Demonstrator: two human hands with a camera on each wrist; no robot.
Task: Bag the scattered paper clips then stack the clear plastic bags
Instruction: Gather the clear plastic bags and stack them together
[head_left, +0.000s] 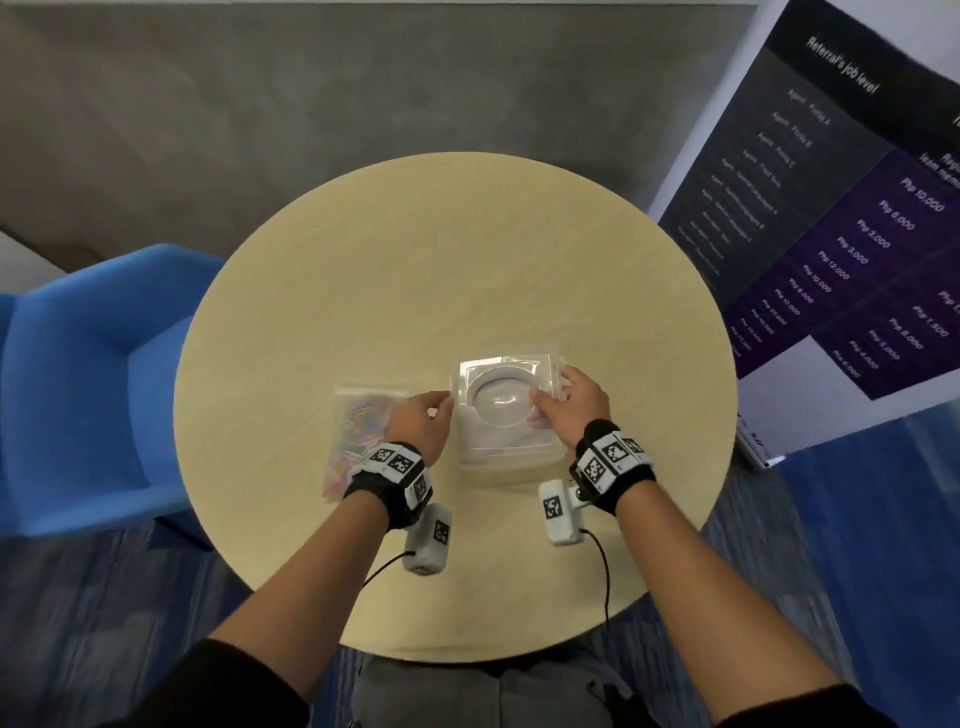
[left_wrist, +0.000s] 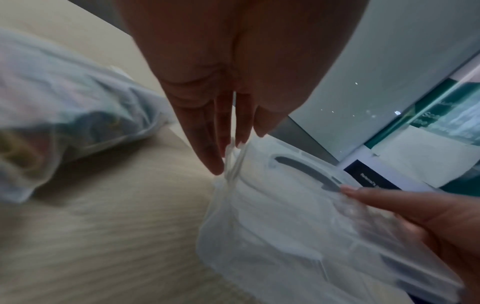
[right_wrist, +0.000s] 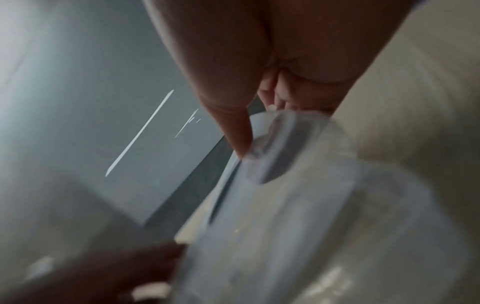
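Clear moulded plastic, a square clamshell container with a round recess, is sitting on the pale wood-grain tabletop between the hands. The left hand is pinching its left edge; the right hand is gripping its right side. Just left of the left hand, the clear plastic bag of coloured paper clips is lying flat, long axis running near to far. The left hand is nearer it, so it is probably best placed to reach it for stacking.

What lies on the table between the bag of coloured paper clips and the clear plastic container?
Only the left hand, pinching the clear plastic container's left edge beside the bag of paper clips; the head view shows it.
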